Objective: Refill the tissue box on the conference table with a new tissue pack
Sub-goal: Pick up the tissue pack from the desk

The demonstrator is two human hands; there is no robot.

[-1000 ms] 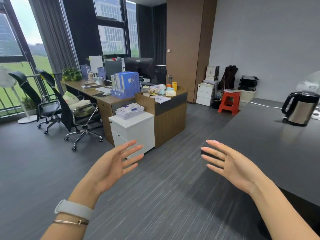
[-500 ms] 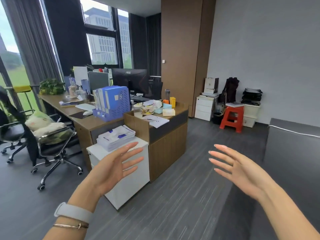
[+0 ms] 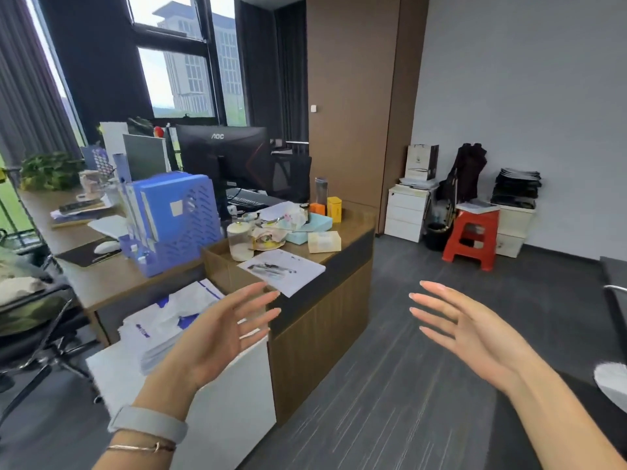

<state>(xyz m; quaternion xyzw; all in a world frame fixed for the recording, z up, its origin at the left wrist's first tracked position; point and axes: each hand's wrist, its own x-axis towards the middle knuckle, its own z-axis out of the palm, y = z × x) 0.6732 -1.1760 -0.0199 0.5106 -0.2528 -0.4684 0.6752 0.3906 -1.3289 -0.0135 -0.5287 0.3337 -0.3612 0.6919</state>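
Note:
My left hand (image 3: pixel 224 337) and my right hand (image 3: pixel 464 330) are both raised in front of me, palms facing each other, fingers spread, holding nothing. Ahead on the wooden desk cabinet (image 3: pixel 319 313) lie a teal box (image 3: pixel 307 228) and a pale wrapped pack (image 3: pixel 324 241), beside crumpled tissue or wrappers (image 3: pixel 288 215). I cannot tell which of these is the tissue pack. Only a dark corner of the conference table (image 3: pixel 612 276) shows at the right edge.
A white drawer unit (image 3: pixel 234 395) with stacked papers stands below my left hand. A blue file rack (image 3: pixel 176 222), a monitor (image 3: pixel 224 157) and clutter fill the desk. An office chair (image 3: pixel 30 327) is at the left, a red stool (image 3: pixel 471 235) by the far wall.
The view has closed in on the wooden desk and swung left. The conference table and kettle have slid out of sight to the right. Both hands stay raised and spread.

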